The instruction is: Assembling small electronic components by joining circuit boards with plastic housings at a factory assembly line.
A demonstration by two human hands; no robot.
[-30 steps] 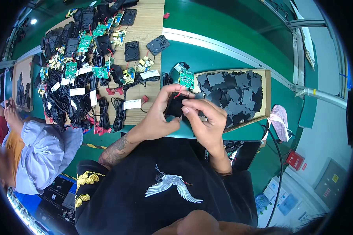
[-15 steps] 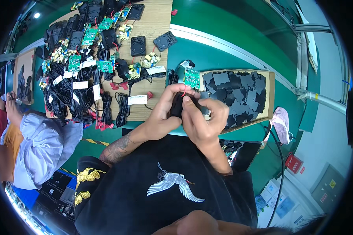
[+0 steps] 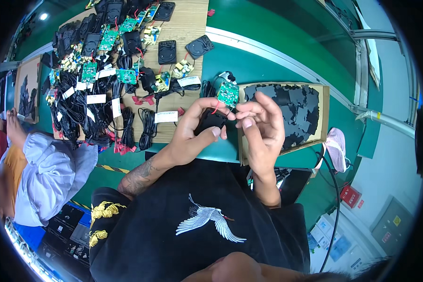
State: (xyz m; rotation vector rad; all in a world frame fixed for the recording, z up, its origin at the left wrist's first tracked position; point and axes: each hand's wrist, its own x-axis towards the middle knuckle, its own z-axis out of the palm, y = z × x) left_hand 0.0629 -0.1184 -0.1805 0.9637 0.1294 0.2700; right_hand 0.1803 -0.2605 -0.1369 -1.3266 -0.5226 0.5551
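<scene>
My left hand [image 3: 195, 129] is closed around a black plastic housing [image 3: 213, 121], its thumb across the near side. Red wire [image 3: 216, 109] runs from the housing to a green circuit board [image 3: 228, 94], just beyond my left fingertips. My right hand [image 3: 263, 129] is at the board's lower right corner. Its thumb and forefinger are bent close together there, while other fingers stand raised; whatever lies between the tips is too small to make out. Behind the board lies a bundled black cable [image 3: 208, 89].
An open cardboard box [image 3: 323, 113] of dark grey sheet pieces [image 3: 298, 110] lies to the right. Cardboard [image 3: 188, 21] at left carries black cables [image 3: 148, 129], housings [image 3: 167, 51] and circuit boards [image 3: 127, 76]. A pink and white cap [image 3: 336, 145] is right of the box. Someone in a pale sleeve [image 3: 51, 164] sits at left.
My right hand has come off the housing, moving right and up beside the board, its fingers lifting. The housing and board have shifted slightly. At left, the other person's hands have changed position.
</scene>
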